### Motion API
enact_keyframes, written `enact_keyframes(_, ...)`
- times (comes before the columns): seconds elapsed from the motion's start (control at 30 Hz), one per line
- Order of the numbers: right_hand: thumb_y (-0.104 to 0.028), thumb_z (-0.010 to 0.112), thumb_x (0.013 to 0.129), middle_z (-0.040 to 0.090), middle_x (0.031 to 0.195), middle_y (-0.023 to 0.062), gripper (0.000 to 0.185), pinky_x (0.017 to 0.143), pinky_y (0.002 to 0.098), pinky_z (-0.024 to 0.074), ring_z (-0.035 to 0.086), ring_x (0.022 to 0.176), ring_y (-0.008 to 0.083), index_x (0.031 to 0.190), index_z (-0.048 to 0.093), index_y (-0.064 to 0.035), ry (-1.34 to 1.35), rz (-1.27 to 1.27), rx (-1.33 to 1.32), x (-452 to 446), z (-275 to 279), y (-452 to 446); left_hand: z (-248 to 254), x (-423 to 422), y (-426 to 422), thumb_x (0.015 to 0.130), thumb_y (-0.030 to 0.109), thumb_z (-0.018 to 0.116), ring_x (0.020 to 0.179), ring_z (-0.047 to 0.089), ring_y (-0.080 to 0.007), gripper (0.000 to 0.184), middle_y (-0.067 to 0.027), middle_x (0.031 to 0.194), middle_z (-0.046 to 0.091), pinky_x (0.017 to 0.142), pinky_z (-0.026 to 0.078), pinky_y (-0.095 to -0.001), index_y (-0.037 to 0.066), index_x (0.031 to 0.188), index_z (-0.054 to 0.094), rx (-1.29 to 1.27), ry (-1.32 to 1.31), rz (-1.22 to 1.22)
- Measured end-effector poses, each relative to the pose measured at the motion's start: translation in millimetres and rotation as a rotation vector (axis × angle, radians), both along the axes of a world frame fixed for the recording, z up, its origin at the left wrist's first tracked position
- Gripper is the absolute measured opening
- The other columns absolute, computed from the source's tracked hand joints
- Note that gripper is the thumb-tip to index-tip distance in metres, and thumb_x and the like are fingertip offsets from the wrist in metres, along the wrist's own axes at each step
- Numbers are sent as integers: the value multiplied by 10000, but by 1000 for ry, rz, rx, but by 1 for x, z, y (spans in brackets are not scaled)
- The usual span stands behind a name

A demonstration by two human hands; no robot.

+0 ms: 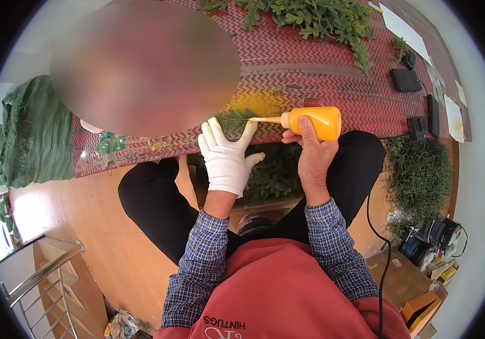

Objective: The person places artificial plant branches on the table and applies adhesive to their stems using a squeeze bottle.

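Note:
My right hand [316,152] is bare and wrapped round a yellow squeeze bottle [322,123], which lies tilted almost level. Its long thin nozzle [268,120] points left, with the tip at a green artificial sprig [234,121] on the table's near edge. In a white glove, my left hand [225,161] rests with fingers spread, fingertips at the sprig and close to the nozzle tip. Whether the tip touches the sprig I cannot tell. Yellow stains [262,100] mark the red patterned table cover [310,73] just behind.
A heap of green artificial branches [316,20] lies at the back. Small black devices [405,80] and white papers [405,31] are at the right. Green bundled netting [31,133] hangs at the left end. A box of greenery [271,175] stands under the edge. A blurred oval hides the upper left.

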State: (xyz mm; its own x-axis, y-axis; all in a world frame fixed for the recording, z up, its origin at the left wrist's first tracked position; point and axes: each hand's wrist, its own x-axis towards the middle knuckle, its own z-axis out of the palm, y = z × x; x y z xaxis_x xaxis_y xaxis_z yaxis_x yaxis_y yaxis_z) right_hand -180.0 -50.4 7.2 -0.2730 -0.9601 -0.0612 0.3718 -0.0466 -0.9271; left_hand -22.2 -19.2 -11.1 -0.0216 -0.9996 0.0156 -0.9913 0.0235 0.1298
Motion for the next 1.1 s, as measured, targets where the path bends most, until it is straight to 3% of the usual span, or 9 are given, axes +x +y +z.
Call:
enact_keyframes(0.27, -109, 599, 942, 651, 898, 147, 208, 565, 317, 586, 665, 658, 208, 1047, 563, 66, 67, -8, -11, -11, 1, 2, 5, 2, 1, 733, 547, 703, 1331, 238, -560, 780, -436, 1416, 231, 1083, 201, -572, 363, 1427, 398, 39, -1, -28)
enact_keyframes(0.67, -72, 625, 919, 667, 839, 130, 152, 537, 284, 570, 656, 618, 176, 987, 611, 63, -75, 16, -23, 4, 14, 0, 4, 3, 0, 718, 546, 714, 1331, 241, -553, 780, -418, 1417, 251, 1083, 204, -571, 357, 1415, 420, 31, 3, -33)
enact_keyframes(1.1, -70, 629, 916, 668, 848, 139, 157, 526, 280, 568, 653, 613, 176, 974, 613, 75, 39, -26, -9, -6, 10, -3, 7, 3, -1, 723, 531, 717, 1329, 249, -549, 772, -413, 1412, 265, 1080, 212, -570, 370, 1414, 414, 46, 3, -26)
